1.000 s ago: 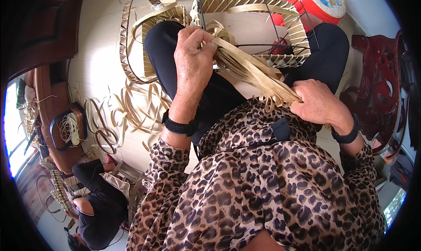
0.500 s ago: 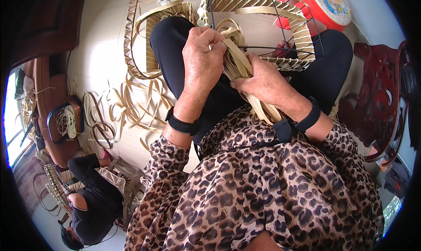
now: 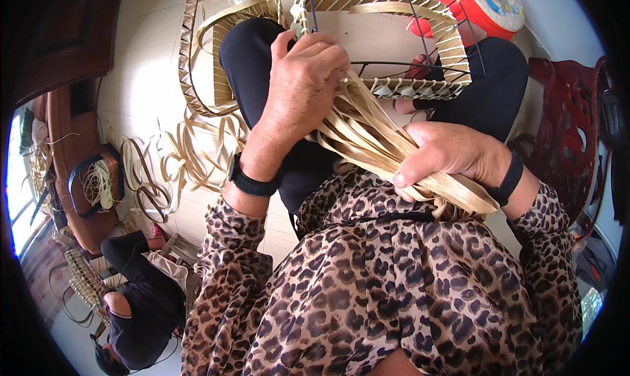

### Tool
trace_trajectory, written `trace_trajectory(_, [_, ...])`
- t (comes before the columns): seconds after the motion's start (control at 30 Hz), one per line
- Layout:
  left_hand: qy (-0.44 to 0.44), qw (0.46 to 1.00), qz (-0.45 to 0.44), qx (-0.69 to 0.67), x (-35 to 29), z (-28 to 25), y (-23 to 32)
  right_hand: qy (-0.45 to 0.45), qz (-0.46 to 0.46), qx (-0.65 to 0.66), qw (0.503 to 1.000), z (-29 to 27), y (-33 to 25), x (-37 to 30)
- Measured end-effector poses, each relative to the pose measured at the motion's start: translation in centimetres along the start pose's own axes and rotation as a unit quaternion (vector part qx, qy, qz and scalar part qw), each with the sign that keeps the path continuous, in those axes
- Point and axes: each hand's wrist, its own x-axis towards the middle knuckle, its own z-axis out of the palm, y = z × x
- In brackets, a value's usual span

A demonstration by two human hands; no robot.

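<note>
A bundle of flat, pale tan strips (image 3: 374, 130) stretches between my two hands above my lap. My right hand (image 3: 449, 156) is wrapped round the lower end, where folded strips stick out toward my belly. At the upper end my left hand (image 3: 305, 80) is closed on the strips, its fingers curled over them. Just beyond my hands, between my knees, stands a rectangular frame of dark metal rods with tan bands (image 3: 449, 51) laced on by pale cord. A single loose strip (image 3: 400, 9) lies across its far side.
Left of my knee is a tan laced basket with a tall brown handle (image 3: 186, 54). Loose strips (image 3: 197, 153) litter the floor at left. A red stool (image 3: 489, 11) stands far right, with a carved dark wooden chair (image 3: 567, 133) nearer. Another person (image 3: 147, 304) sits lower left.
My right hand has drawn right and toward me with the bundle's lower end. The strips are now pulled straighter and fanned out. My left hand's fingers have moved over the upper end.
</note>
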Motion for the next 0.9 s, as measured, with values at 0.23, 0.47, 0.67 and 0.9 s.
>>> trace_trajectory(0.23, [-0.097, 0.994, 0.031, -0.032, 1.9, -0.8, -1.2, 0.228, -0.027, -0.566, 0.792, -2.4, -1.7, -2.5])
trace_trajectory(0.47, [-0.157, 0.984, 0.079, -0.012, 3.3, -0.8, -2.5, 0.388, -0.136, -0.784, 0.465, -1.1, -3.6, -6.4])
trace_trajectory(0.67, [-0.281, 0.947, -0.006, -0.156, 5.3, -1.4, -2.9, 0.487, -0.214, -0.724, 0.439, -2.2, -7.3, -5.3])
trace_trajectory(0.9, [-0.414, 0.881, -0.113, -0.201, 5.2, -4.0, -2.0, 0.524, -0.515, -0.488, 0.471, -0.6, -7.1, 0.8])
